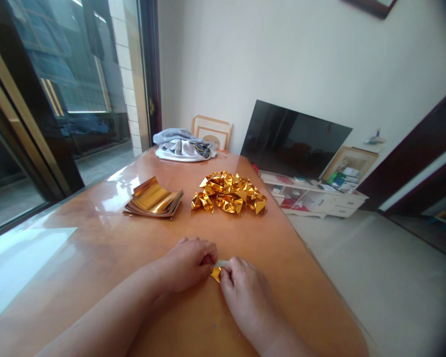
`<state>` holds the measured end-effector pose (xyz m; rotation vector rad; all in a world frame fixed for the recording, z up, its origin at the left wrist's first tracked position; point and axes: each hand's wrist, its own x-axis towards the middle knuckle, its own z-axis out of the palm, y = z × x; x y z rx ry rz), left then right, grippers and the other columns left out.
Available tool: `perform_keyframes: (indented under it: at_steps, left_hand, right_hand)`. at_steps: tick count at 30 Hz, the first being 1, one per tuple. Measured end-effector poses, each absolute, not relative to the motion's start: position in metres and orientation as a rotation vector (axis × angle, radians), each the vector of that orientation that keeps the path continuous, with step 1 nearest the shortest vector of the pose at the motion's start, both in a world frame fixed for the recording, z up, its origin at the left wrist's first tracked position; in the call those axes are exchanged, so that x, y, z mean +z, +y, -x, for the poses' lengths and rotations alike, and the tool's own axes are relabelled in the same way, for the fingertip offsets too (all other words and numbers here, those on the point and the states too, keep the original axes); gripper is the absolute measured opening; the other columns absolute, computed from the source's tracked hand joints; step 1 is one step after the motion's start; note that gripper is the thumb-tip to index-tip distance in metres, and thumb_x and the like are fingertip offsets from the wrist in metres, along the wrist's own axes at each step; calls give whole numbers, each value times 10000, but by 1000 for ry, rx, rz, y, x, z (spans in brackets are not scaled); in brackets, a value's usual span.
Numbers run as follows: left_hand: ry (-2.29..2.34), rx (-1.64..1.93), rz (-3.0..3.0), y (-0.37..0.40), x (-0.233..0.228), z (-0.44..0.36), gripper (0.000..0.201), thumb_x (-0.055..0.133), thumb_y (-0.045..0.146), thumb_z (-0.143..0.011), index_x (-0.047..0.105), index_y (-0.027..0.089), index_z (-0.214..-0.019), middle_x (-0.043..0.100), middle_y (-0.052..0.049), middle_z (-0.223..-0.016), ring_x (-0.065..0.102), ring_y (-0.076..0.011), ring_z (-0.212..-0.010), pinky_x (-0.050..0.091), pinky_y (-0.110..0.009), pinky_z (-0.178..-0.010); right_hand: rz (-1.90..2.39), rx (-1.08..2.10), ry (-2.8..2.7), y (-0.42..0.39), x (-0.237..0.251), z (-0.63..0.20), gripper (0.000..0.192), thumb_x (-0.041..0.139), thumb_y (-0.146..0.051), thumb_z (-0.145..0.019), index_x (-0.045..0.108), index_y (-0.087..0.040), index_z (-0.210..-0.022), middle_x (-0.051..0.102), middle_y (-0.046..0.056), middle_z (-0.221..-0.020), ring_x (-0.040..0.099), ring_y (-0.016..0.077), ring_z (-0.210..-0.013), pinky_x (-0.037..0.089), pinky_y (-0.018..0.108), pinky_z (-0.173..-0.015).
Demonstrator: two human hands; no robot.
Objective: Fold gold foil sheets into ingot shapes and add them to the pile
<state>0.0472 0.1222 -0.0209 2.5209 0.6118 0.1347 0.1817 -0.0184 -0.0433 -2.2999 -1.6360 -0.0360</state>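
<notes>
Glossy orange-brown wooden surface (96, 248) beside a glass door, dark TV behind. Left hand (188, 263) and right hand (245, 292) meet near the front edge, both pinched narrow on one small gold foil piece (216, 273), pressed flat against the surface, likely for creasing. Flat gold foil sheet stack (153, 199) and heap of folded gold foil pieces (228, 192) lie apart behind; no containers.

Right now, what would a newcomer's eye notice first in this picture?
Most striking is the heap of folded gold foil pieces glittering at the table's middle, with a stack of flat gold sheets to its left. Nearer the camera, the left hand and right hand pinch one small gold foil piece between them on the glossy wooden table.
</notes>
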Motion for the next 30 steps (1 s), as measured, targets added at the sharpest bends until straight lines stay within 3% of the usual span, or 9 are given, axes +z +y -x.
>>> perform_keyframes:
  at_steps: [10, 15, 24, 30]
  left_hand:
    - [608, 148, -2544, 122, -23, -47, 125, 551, 199, -830, 641, 260, -893, 692, 26, -862, 596, -204, -859, 374, -330, -796]
    - [611, 143, -2558, 120, -20, -47, 124, 553, 198, -853, 642, 259, -915, 695, 17, -880, 598, -205, -870, 381, -328, -800]
    - [531, 123, -2583, 120, -19, -45, 219, 524, 202, -904, 717, 303, -932, 701, 2, -1024, 600, -226, -1017, 362, -369, -911]
    - [501, 148, -2567, 123, -26, -44, 267, 529, 199, -896, 738, 344, -978, 713, 12, -1034, 614, -218, -1020, 348, -376, -930]
  right_hand:
    - [2292, -43, -1640, -18, -45, -183, 137, 568, -160, -922, 586, -226, -803, 697, 5, -808, 659, 184, -779, 315, 300, -648]
    - [2212, -7, -1621, -21, -47, -185, 88, 578, -148, -913, 593, -232, -891, 686, -13, -825, 645, 171, -764, 328, 285, -649]
    - [2099, 6, -1807, -28, -41, -185, 207, 497, -134, -981, 672, -246, -981, 708, 22, -935, 640, 194, -913, 396, 292, -776]
    - [2122, -51, -1938, -39, -34, -186, 246, 486, -176, -1000, 705, -263, -1072, 709, 30, -965, 636, 209, -913, 431, 316, -768]
